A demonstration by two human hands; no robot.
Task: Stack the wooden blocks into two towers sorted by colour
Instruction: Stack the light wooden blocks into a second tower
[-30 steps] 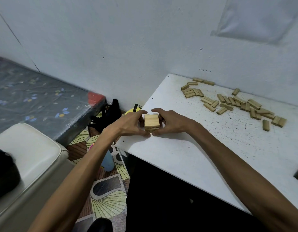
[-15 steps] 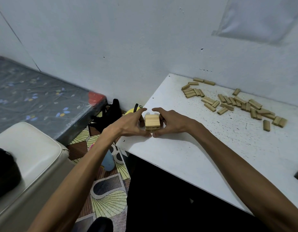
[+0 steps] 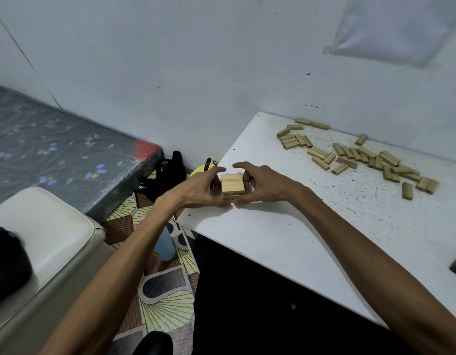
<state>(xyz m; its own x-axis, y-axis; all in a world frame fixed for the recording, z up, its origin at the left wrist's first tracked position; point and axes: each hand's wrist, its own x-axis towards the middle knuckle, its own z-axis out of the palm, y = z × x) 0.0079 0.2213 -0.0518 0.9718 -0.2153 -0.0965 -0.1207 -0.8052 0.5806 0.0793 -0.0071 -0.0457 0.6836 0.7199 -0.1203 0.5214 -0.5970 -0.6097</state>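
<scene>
While loose blocks (image 3: pixel 350 155) litter the desk (image 3: pixel 286 239), my left hand (image 3: pixel 197 188) and right hand (image 3: pixel 264 186) curl fingers (image 3: pixel 243 165) round the block tower (image 3: pixel 232 185).

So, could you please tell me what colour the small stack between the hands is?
The stack is pale tan wood, clearest in the head view.

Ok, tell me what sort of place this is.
Most likely a small room in a home, perhaps a bedroom: a floral mattress lies against the wall, a patterned floor mat beside it, and a white table where the left hand and right hand cup a small block stack.
</scene>
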